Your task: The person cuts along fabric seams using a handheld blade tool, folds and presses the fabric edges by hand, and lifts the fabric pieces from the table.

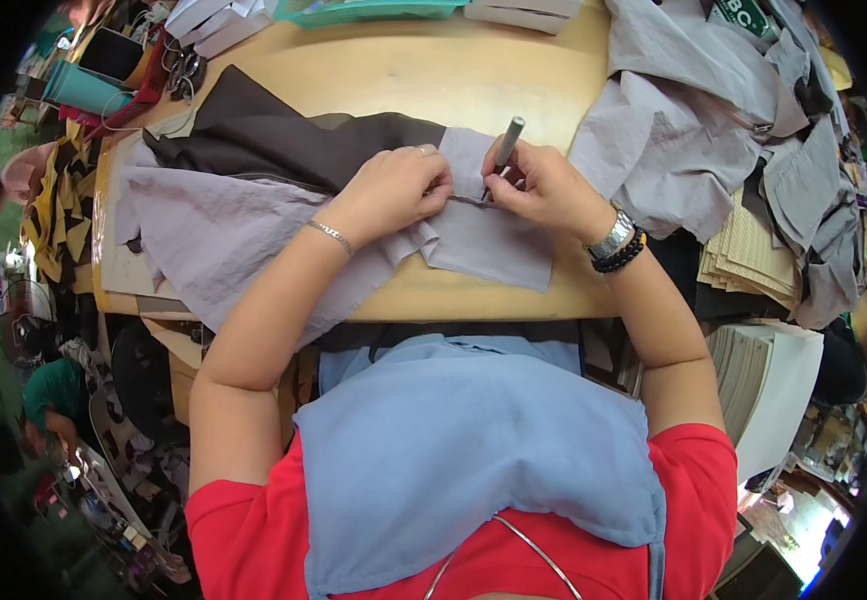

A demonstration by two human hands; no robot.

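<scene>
Light grey-lilac fabric [223,215] lies across the table, joined or overlapped with a dark brown-black piece of cloth [283,135]. My left hand [403,183] pinches the fabric along a dark line that looks like a zipper or seam [473,202]. In my right hand [548,190] is a grey marker-like pen [509,140], held upright with its lower end at that dark line. My right fingers are closed round the pen, close to the cloth. The pen's very tip is partly hidden by my fingers.
More grey fabric [653,140] is heaped at the right, beside a stack of yellowish sheets [748,250]. A teal tray [368,10] and white boxes [523,12] stand at the back of the wooden table [423,75]. A co-worker in green [53,390] is at far left.
</scene>
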